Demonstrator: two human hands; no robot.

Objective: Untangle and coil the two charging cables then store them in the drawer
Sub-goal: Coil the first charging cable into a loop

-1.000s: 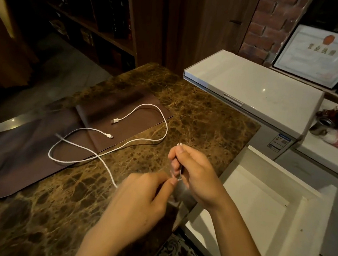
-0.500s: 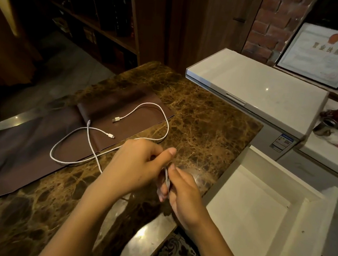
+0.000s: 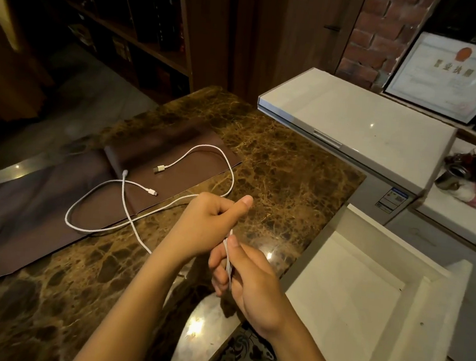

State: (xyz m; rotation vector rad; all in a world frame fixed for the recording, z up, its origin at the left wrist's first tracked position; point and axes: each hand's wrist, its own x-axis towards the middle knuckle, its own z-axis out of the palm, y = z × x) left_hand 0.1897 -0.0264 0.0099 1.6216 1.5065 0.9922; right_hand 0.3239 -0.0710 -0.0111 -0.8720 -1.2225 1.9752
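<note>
Two white charging cables lie crossed on the marble counter (image 3: 276,166). One cable (image 3: 226,167) loops over the brown leather mat (image 3: 181,157), its USB plug resting on the mat. The other cable (image 3: 126,198) runs from a plug near the mat's fold toward me and passes under my left wrist. My left hand (image 3: 209,224) is a fist closed around cable, thumb up. Just below it my right hand (image 3: 245,277) pinches a short folded bundle of white cable between thumb and fingers. The open white drawer (image 3: 344,304) sits to the right, below counter level.
A white chest freezer (image 3: 361,125) stands behind the drawer. Framed certificates (image 3: 450,75) lean on the brick wall. A metal cup (image 3: 451,176) and clutter sit at far right. Dark shelving (image 3: 135,25) fills the back left. Patterned floor shows below the counter edge.
My left hand swung from near me up and over to above the right hand, which dropped lower. The free cable end on the mat was dragged in, its tail now crossing the other cable's loop.
</note>
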